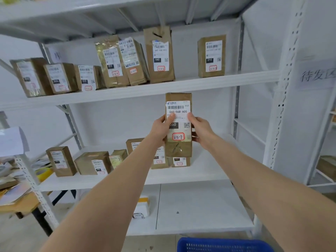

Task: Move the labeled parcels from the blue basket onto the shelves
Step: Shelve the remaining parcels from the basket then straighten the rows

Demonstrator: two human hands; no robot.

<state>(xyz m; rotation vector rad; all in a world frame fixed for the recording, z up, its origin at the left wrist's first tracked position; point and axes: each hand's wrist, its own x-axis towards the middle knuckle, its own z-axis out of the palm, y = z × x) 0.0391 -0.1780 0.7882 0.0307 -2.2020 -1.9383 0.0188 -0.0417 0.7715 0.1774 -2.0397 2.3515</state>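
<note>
I hold a tall brown parcel [178, 150] upright in front of the shelving, its white label facing me with a red-ringed mark near the bottom. My left hand [161, 129] grips its left edge and my right hand [201, 131] grips its right edge, thumbs on the label. It hangs between the upper shelf [200, 82] and the middle shelf [203, 171]. The rim of the blue basket [223, 244] shows at the bottom edge, below my right forearm.
Several labeled brown parcels stand on the upper shelf, with a gap between parcel [160, 53] and parcel [211, 56]. More parcels sit on the middle shelf's left half. A white packet [141, 208] lies on the bottom shelf. A cluttered table [16, 195] stands at left.
</note>
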